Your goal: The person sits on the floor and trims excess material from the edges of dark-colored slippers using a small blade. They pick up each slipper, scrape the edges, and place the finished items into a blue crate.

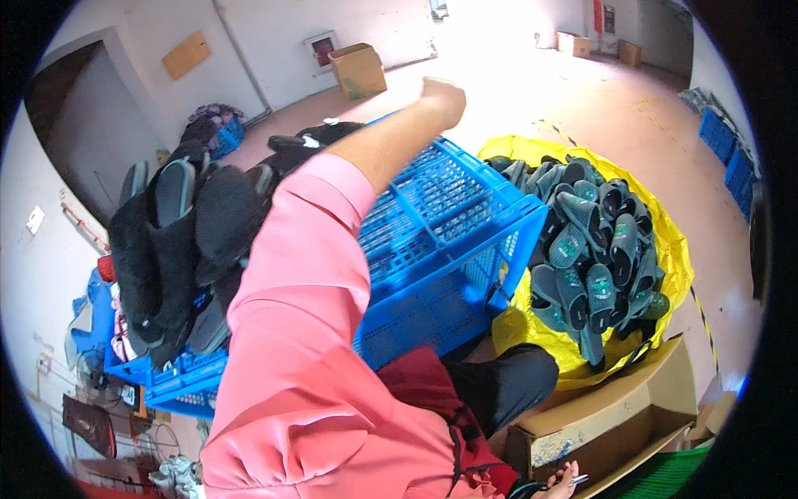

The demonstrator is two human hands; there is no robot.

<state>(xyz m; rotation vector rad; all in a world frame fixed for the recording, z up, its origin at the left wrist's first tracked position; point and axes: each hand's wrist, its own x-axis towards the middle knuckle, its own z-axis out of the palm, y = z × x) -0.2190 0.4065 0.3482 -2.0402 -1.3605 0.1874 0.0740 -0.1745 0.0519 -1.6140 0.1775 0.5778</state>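
My left arm, in a pink sleeve, reaches up across the middle over a blue plastic crate (pixel 449 195). At its end my left hand (pixel 442 101) is closed like a fist in the bright light; whether anything is inside is hidden. At the lower edge my right hand (pixel 562 484) is closed around a small tool with a silvery metal tip (pixel 579 479); the rest of it is cut off. Black fuzzy slippers (pixel 174 241) with grey soles are heaped left of my arm on a blue crate (pixel 187 382).
Right of the crate, a yellow sack (pixel 677 258) holds many grey-green slippers (pixel 600 287). An open cardboard box (pixel 615 416) stands below it, near my dark-trousered leg (pixel 511 382). Farther off are another cardboard box (pixel 359 72), a filled blue crate (pixel 226 137) and stacked blue crates (pixel 727 150).
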